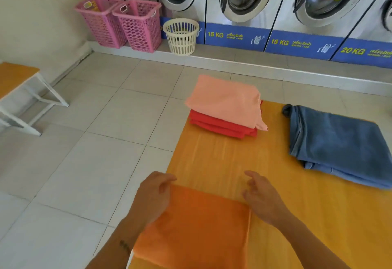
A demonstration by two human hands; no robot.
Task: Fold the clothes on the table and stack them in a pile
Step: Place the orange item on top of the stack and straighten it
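Note:
A folded orange cloth (195, 228) lies at the near edge of the yellow table (297, 215). My left hand (153, 194) rests at its far left corner, fingers curled over the edge. My right hand (262, 196) hovers at its far right corner with fingers apart, holding nothing. Farther along the table stands a pile: a folded pink cloth (224, 101) on top of a folded red cloth (220, 126). To the right lies a folded blue towel (337, 145).
Pale tiled floor (84, 141) lies left of the table. Two pink laundry baskets (121, 22) and a cream basket (181, 35) stand against a row of washing machines (244, 3). A bench (19, 90) with white legs is at far left.

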